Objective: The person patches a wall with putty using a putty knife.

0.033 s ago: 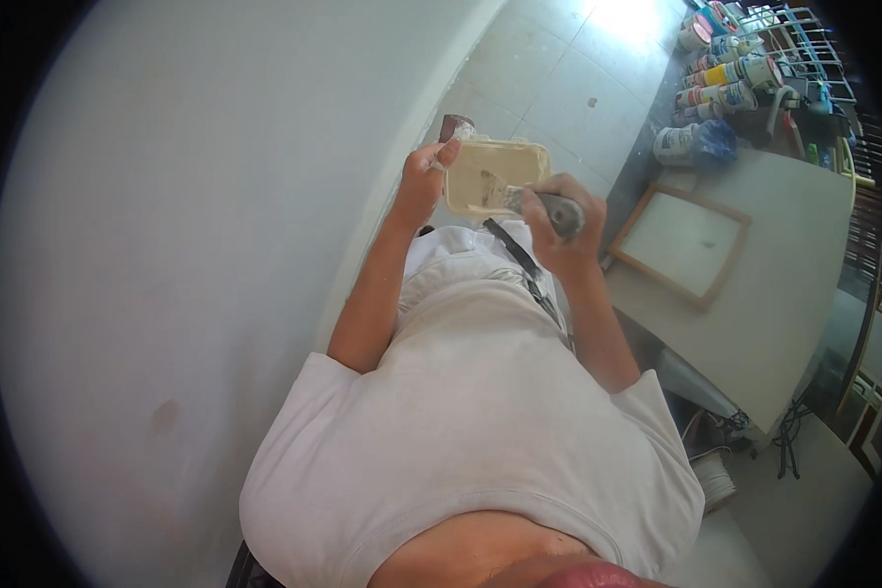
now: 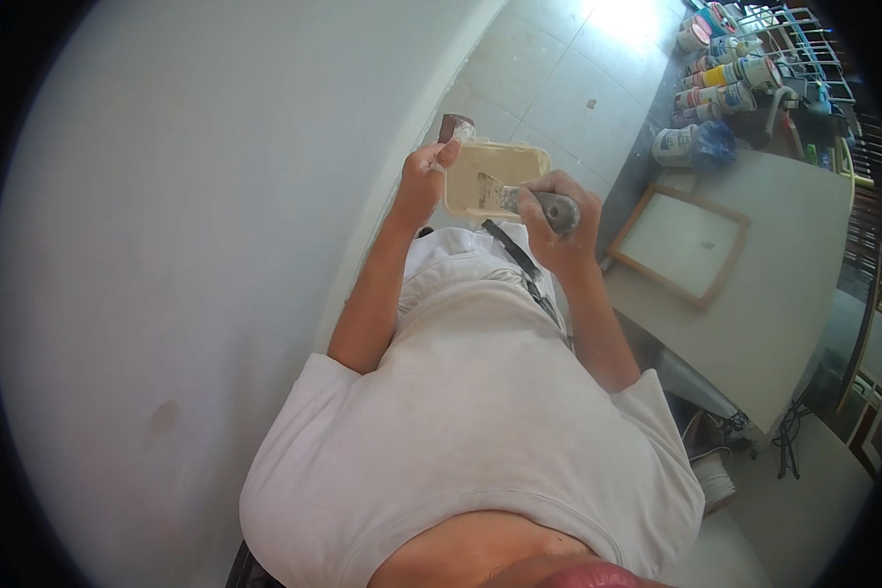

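A shallow cream plastic tub point(image 2: 458, 203) with pale residue on its walls is in front of my body. My left hand point(image 2: 427, 176) grips its left side, with the thumb over the rim. In my right hand point(image 2: 570, 235) is a putty knife point(image 2: 551, 208) with a thick, grey-smeared handle, my fingers wrapped round it. Its stained blade is over the inside of the tub; whether it touches the bottom I cannot tell. Just beyond my left fingers shows a brown, white-smeared thing point(image 2: 455, 127), its kind unclear.
A plain pale wall point(image 2: 186, 245) rises close on my left. To the right, a white table point(image 2: 794, 245) bears a wood-framed panel point(image 2: 681, 245). Paint containers point(image 2: 725, 96), a blue plastic bag point(image 2: 713, 145) and a wire rack point(image 2: 804, 44) crowd its far end. Tiled floor point(image 2: 529, 59) lies ahead.
The putty knife has shifted very slightly left within the tub, along with my right hand. My left hand and the tub are nearly still.
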Demonstrator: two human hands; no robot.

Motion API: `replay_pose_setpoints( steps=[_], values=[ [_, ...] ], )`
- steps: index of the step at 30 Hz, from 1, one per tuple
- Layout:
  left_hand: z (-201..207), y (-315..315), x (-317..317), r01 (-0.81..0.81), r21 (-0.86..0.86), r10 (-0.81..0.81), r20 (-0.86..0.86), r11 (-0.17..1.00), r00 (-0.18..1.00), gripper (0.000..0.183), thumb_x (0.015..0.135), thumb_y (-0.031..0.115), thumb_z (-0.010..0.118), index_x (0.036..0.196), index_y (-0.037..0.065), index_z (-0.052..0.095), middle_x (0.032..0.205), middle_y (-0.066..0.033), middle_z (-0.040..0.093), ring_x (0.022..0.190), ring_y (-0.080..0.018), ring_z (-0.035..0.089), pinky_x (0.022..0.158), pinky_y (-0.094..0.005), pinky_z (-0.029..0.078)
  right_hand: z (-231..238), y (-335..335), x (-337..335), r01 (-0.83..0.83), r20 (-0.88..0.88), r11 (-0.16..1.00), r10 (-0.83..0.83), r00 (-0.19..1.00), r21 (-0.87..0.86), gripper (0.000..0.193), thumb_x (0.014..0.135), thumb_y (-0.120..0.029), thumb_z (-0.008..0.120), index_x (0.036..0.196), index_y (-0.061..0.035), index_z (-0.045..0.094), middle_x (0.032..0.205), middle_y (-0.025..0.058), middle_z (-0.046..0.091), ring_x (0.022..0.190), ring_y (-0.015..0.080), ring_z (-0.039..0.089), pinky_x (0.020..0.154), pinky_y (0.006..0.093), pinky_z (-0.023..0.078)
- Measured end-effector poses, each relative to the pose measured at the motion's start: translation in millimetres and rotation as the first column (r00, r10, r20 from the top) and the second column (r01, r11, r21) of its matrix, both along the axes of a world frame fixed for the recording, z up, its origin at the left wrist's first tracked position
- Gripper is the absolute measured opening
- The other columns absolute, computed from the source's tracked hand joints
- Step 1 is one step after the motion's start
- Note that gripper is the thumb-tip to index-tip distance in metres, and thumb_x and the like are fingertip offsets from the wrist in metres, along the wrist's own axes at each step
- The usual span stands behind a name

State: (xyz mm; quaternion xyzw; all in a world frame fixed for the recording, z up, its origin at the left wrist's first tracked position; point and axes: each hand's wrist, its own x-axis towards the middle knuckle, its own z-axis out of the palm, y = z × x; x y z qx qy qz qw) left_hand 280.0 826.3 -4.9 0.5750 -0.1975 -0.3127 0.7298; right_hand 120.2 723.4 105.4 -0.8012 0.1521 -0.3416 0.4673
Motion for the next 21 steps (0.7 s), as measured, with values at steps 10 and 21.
replay_pose_setpoints(
  steps=[10,21],
  values=[
    [40.4,5.4,-29.0,0.039,0.049,-0.039,-0.001,0.998,0.999,0.048,0.098,0.043,0.050,0.097,-0.002,0.066,0.086,-0.0039,0.064,0.079,-0.0107,0.054,0.070,-0.0264,0.044,77.0,-6.0,-22.6,0.012,-0.044,1.000,-0.012,0.999,-0.009,0.010,0.073,-0.009,0.069,0.076,-0.0025,0.062,0.066,0.0170,0.062,0.057,0.0328,0.062,0.053,0.0359,0.049],
    [117.8,-31.2,-68.7,0.110,0.053,-0.106,-0.072,0.993,0.992,0.046,0.099,0.042,0.051,0.098,-0.002,0.064,0.081,-0.0020,0.060,0.069,-0.0080,0.052,0.062,-0.0235,0.041,135.9,-43.4,-69.1,-0.078,-0.026,0.997,0.078,0.997,-0.015,0.013,0.074,-0.011,0.068,0.077,-0.0019,0.059,0.068,0.0181,0.061,0.061,0.0363,0.062,0.056,0.0391,0.049]
  ],
)
